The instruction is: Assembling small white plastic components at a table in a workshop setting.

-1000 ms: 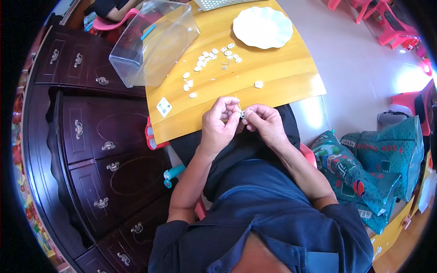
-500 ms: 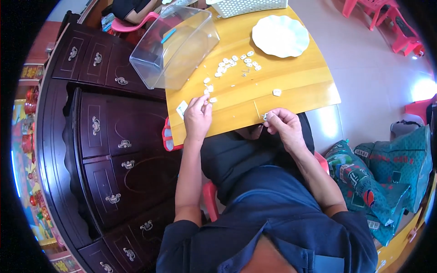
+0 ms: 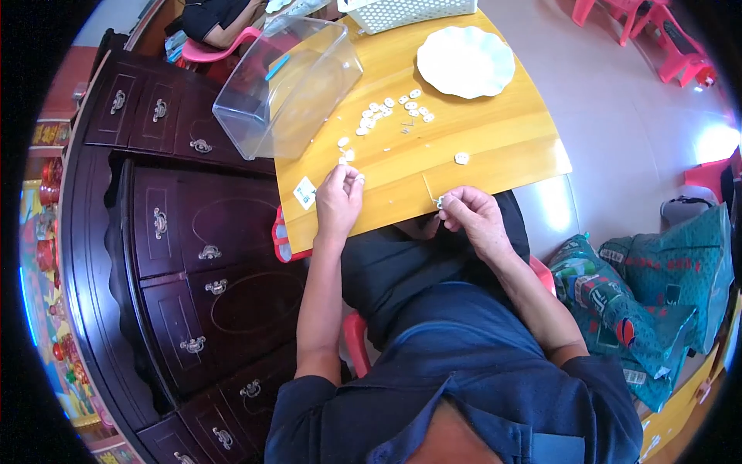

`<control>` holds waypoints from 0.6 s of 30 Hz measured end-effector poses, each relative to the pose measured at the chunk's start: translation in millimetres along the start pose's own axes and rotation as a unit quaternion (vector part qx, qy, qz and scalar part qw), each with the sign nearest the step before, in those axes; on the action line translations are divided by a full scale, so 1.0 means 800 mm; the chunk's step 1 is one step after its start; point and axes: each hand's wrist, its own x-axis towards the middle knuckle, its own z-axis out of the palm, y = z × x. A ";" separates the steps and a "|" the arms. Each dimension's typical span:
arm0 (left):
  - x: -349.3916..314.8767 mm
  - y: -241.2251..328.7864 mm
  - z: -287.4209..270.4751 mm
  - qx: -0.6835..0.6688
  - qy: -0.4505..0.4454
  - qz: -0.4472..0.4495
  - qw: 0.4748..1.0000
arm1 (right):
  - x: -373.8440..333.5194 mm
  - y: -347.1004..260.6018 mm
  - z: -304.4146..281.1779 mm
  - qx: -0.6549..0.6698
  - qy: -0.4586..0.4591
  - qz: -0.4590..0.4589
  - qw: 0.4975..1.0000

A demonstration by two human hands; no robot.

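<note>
My left hand (image 3: 338, 203) is over the table's near left part, fingers closed, with a small white oval piece (image 3: 359, 179) at the fingertips. Just beyond it lie a few more white pieces (image 3: 348, 155). My right hand (image 3: 474, 218), at the table's near edge, pinches a small white piece with a bluish part (image 3: 440, 203). A thin pale strand (image 3: 428, 186) reaches up from that piece over the tabletop. Farther off is a loose group of several white oval pieces (image 3: 369, 117) with dark dots or holes. By them are a few short grey pins (image 3: 406, 127).
On the wooden table (image 3: 510, 147) stand a clear plastic bin (image 3: 255, 127), a white scalloped plate (image 3: 465, 62) and a white perforated basket (image 3: 410, 14). A single white piece (image 3: 461, 158) and a printed card (image 3: 304, 193) lie apart. A dark cabinet (image 3: 224, 255) borders the left; green sacks (image 3: 657, 286) are at right.
The white oval piece that lay beside my left fingers is now at their tips. My right hand keeps its pinch, nearly still. The whole view has shifted slightly.
</note>
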 end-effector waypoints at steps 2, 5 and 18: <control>-0.008 0.023 0.001 -0.147 0.003 -0.062 0.987 | -0.001 -0.001 0.000 0.011 -0.008 0.003 1.000; -0.020 0.047 0.004 -0.309 -0.066 -0.069 0.946 | -0.001 0.000 0.000 0.017 -0.018 0.006 1.000; -0.049 0.092 0.018 -0.497 -0.173 -0.054 0.849 | -0.002 0.002 0.002 0.029 -0.046 0.011 0.998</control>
